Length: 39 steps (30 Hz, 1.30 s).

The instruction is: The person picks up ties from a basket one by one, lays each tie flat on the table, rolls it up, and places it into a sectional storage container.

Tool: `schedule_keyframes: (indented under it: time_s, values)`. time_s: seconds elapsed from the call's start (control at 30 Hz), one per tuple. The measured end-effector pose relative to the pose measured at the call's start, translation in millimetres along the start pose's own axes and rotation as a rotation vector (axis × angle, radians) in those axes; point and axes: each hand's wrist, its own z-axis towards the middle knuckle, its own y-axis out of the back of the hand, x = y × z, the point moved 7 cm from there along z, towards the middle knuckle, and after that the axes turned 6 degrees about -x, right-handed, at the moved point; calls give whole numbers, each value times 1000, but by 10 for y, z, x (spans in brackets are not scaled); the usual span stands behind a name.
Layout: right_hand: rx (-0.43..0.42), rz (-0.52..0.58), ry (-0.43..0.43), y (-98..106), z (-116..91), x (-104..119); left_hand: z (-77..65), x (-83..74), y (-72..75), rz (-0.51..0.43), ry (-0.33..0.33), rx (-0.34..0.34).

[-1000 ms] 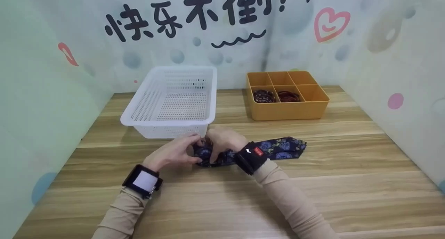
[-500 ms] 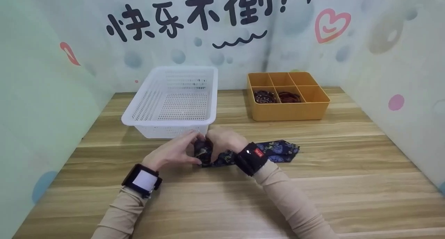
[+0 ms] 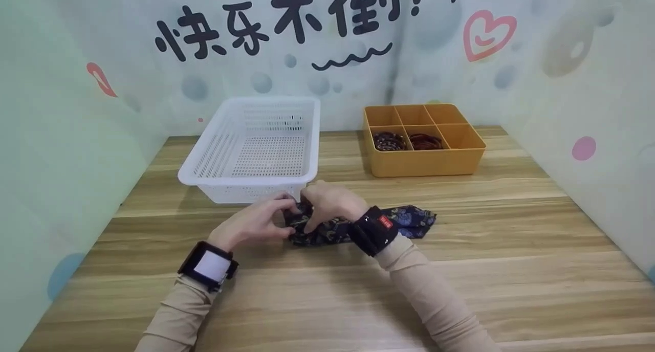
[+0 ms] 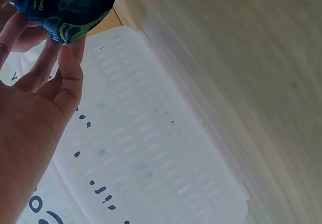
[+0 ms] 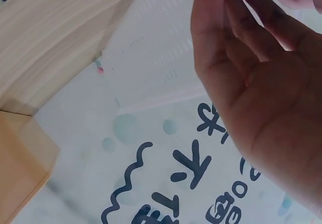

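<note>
A dark navy necktie (image 3: 409,220) with a blue and yellow-green flower pattern lies across the table in front of the white basket. Its left end is bunched into a roll, and the pointed end stretches out to the right, beyond the right wrist. My left hand (image 3: 252,223) grips the roll from the left between thumb and fingers; the left wrist view shows the rounded patterned bundle (image 4: 75,7) at the fingertips. From the other side, my right hand (image 3: 333,202) pinches the same roll with curled fingers and thumb. Its fingertips are cut off in the right wrist view.
A white perforated plastic basket (image 3: 248,181) stands just behind the hands. To the back right sits an orange divided box (image 3: 424,163), with dark coiled items (image 3: 390,141) in two front compartments. Printed walls enclose the wooden table (image 3: 327,295) at the back and sides.
The tie's pointed end has slid left toward the hands, and the pattern showing at the roll has changed. My right hand has shifted slightly; my left stays nearly in place.
</note>
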Motion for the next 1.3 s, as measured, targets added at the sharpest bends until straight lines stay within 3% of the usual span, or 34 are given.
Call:
schedule_keyframes:
  time_s: [0.2, 0.33, 0.47, 0.6, 0.77, 0.87, 1.1, 1.3]
  values:
    - [-22, -52, -11, -5, 15, -1, 10, -14, -17, 27, -17, -5]
    - [-25, -77, -13, -25, 14, -1, 22, -14, -40, -20, 1, 14]
    - [-15, -70, -23, -53, -4, 1, 33, -52, -64, -58, -31, 37]
    - [7, -58, -23, -55, -35, 5, 34, -94, -67, -21, -69, 42]
    - [32, -35, 19, -23, -71, 50, 8, -67, -50, 24, -16, 45]
    - [21, -48, 26, -11, -74, 74, 6, -70, -63, 52, -23, 48]
    - [23, -103, -64, -71, -65, 45, 1, -73, -127, 91, -53, 70]
    - [47, -115, -65, -114, -53, 38, 5, -70, -139, 98, -53, 65]
